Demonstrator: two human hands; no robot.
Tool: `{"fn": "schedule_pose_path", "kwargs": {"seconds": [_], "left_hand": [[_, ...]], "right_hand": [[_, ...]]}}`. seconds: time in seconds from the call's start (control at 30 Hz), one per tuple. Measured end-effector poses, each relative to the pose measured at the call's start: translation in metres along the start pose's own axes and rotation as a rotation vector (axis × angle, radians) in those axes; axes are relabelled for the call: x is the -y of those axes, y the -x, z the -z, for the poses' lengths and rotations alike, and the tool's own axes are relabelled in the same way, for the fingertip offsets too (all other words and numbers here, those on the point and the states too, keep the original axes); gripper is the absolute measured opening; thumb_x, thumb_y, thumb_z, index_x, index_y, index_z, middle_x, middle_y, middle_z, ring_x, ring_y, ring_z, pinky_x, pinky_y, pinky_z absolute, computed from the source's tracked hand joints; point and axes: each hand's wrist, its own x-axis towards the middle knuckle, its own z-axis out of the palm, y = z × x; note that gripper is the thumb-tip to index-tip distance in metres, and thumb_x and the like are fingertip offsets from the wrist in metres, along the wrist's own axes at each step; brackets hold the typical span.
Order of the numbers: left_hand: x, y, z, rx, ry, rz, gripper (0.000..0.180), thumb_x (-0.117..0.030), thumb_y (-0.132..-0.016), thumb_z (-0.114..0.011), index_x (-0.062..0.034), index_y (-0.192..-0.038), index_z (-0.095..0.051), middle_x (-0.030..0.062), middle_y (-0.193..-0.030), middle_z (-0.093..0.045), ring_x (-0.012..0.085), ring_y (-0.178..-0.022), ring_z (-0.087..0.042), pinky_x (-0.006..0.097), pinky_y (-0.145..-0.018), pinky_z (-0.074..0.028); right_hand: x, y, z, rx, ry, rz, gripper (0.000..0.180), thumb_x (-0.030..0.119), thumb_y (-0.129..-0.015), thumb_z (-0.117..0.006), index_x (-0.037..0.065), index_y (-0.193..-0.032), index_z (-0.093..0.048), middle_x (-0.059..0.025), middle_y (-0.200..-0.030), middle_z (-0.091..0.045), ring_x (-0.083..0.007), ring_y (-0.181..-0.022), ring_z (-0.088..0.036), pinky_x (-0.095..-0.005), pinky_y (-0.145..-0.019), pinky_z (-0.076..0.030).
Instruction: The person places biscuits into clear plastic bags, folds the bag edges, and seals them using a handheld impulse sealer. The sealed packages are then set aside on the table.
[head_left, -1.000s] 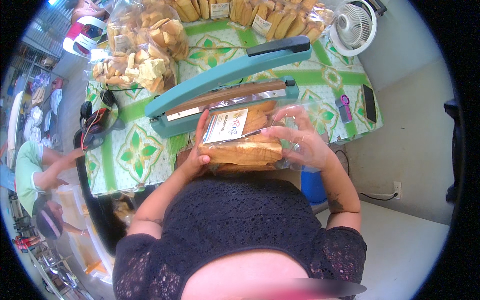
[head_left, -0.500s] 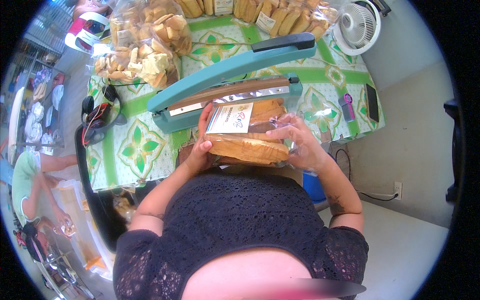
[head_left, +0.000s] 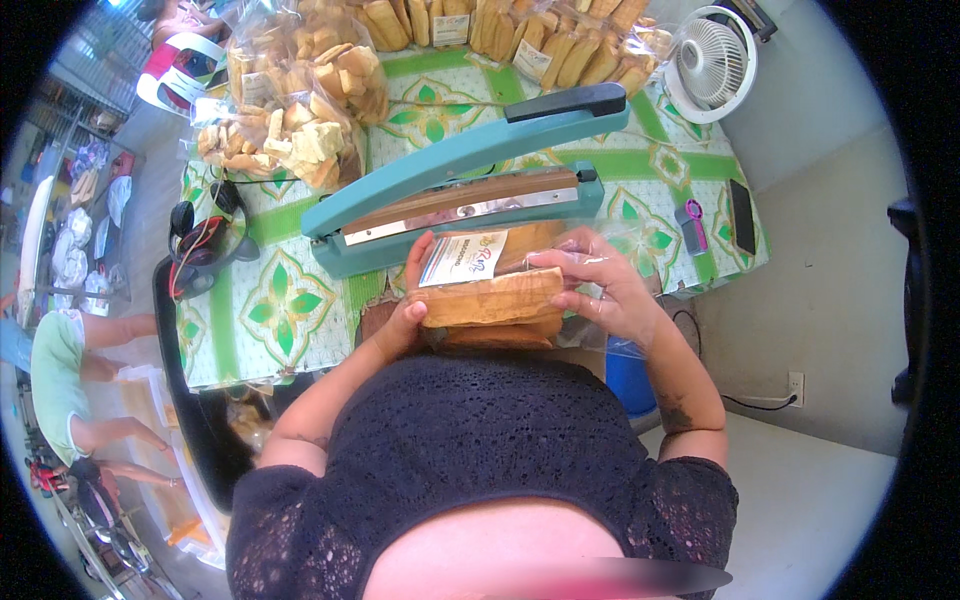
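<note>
Between my two hands is a clear plastic bag of toasted bread slices, with a white printed label on its upper side. My left hand grips the bag's left end, thumb on the near side and fingers behind the label. At the other end, my right hand pinches the loose, crinkled plastic between thumb and fingers. Just beyond the bag stands a teal bag sealer, its long arm raised above the sealing strip. The bag hides part of the sealer's near edge.
Bags of bread pieces and sliced bread line the table's far side. Headphones lie left. A white fan, a small purple-ringed device and a black phone are right. Another person bends over a plastic bin at far left.
The bag has tipped so more of its near bread side faces me, and it sits slightly lower. My right fingers have shifted on the plastic. The other person's hands have moved over the bin.
</note>
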Motion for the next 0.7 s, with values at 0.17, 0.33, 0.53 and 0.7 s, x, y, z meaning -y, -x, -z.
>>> {"fn": "schedule_pose_path", "kwargs": {"seconds": [0.17,0.33,0.53,0.7], "left_hand": [[0.004,0.005,0.003,-0.024,0.181,0.103,0.099,-0.061,-0.07,-0.062,-0.0143,-0.141,-0.011,0.0144,-0.14,-0.027,0.0298,-0.131,-0.03,0.044,-0.107,-0.027],[0.014,0.007,0.006,-0.013,0.159,0.062,0.108,-0.072,-0.067,-0.06,-0.0168,-0.14,-0.003,0.0112,-0.141,-0.024,0.0282,-0.132,-0.026,0.045,-0.107,-0.027],[0.016,0.002,0.029,0.28,-0.084,0.173,0.12,-0.079,-0.054,-0.062,-0.0071,-0.135,-0.01,0.0116,-0.134,-0.03,0.0256,-0.131,-0.024,0.038,-0.109,-0.013],[0.004,-0.02,0.034,0.44,-0.317,0.178,0.126,-0.079,-0.048,-0.067,-0.0049,-0.137,-0.014,0.0132,-0.134,-0.033,0.0257,-0.129,-0.028,0.037,-0.107,-0.019]], "right_hand": [[0.015,-0.007,0.025,-0.005,-0.262,-0.052,0.043,0.026,-0.08,-0.064,0.001,-0.115,-0.059,-0.0151,-0.105,-0.059,-0.0228,-0.1,-0.055,-0.0337,-0.085,-0.043],[0.042,0.008,0.047,-0.122,-0.282,0.018,0.036,0.014,-0.076,-0.068,0.001,-0.109,-0.061,-0.0089,-0.1,-0.061,-0.0193,-0.082,-0.061,-0.0344,-0.085,-0.044],[0.056,-0.023,0.047,-0.416,0.198,0.307,0.012,-0.001,-0.074,-0.063,0.003,-0.085,-0.061,-0.0062,-0.081,-0.062,-0.021,-0.079,-0.058,-0.0321,-0.085,-0.043],[0.075,-0.053,0.044,-0.155,0.215,0.588,0.008,0.004,-0.07,-0.063,0.009,-0.076,-0.062,-0.0017,-0.077,-0.059,-0.02,-0.08,-0.054,-0.0393,-0.096,-0.033]]}}
